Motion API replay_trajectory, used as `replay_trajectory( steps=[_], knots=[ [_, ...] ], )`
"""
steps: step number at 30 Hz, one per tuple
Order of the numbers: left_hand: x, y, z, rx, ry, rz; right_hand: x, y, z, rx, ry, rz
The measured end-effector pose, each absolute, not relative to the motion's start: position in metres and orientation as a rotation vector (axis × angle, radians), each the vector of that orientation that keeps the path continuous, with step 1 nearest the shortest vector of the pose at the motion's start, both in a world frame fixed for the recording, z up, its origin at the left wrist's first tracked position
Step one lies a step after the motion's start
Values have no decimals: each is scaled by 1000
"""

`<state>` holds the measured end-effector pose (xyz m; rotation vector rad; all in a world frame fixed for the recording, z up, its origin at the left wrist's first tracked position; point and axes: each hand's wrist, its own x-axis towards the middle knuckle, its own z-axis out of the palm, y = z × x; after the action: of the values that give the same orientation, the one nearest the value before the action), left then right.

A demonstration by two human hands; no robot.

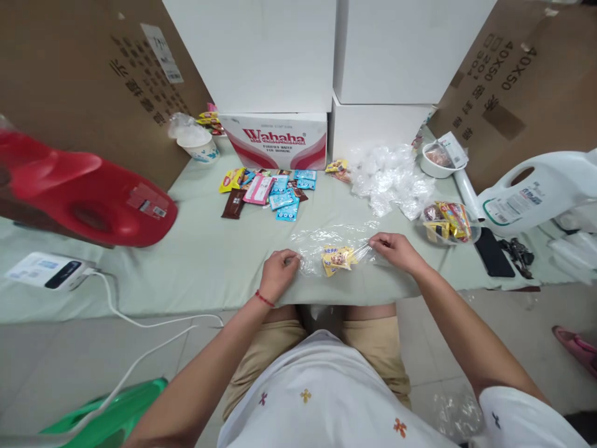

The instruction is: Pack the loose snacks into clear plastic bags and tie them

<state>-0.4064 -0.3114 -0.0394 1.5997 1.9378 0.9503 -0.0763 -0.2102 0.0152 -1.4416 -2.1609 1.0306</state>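
A clear plastic bag [310, 261] lies flat on the table in front of me, with yellow snack packets [339, 258] inside or on it; I cannot tell which. At the bag's left edge my left hand [280, 274] pinches the film between thumb and fingers. My right hand [394, 249] grips the right end, where the plastic is drawn into taut folds. Beyond the bag is a loose pile of small packets: a pink packet [259, 188], a dark brown packet [234, 203], a yellow packet [232, 180] and several blue packets [282, 199].
A heap of clear plastic bags [392, 180] sits behind my right hand, near a tub of snacks [450, 224]. A red jug [93, 193] lies at left by a white device [49, 270]. At right are a phone [494, 252] and white jug [536, 193]. Boxes [280, 140] line the back.
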Motion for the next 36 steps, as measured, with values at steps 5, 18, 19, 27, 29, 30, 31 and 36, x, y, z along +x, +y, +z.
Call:
replay_trajectory(
  steps=[5,18,19,27,29,30,31,36],
  knots=[
    [-405,-312,-46,1622,2283,1056,-86,-192,-10,-1767,-2225,827],
    [-321,-319,-19,2418,1775,778,-87,-182,7,-1904,-2398,473],
    [-320,-316,-22,2386,1802,761,-91,-176,12,-1850,-2406,354],
    [-325,-316,-21,2356,1809,755,-180,-126,13,-1219,-2892,429],
    [-324,-316,-21,2344,1827,726,-190,-119,13,-1227,-2948,534],
    [-324,-315,-21,2341,1834,710,-190,-118,16,-1205,-2944,582],
    [-324,-315,-21,2340,1838,697,-188,-119,20,-1156,-2927,620],
    [-324,-314,-21,2367,1825,694,-154,-164,42,-818,-2818,667]
  ],
)
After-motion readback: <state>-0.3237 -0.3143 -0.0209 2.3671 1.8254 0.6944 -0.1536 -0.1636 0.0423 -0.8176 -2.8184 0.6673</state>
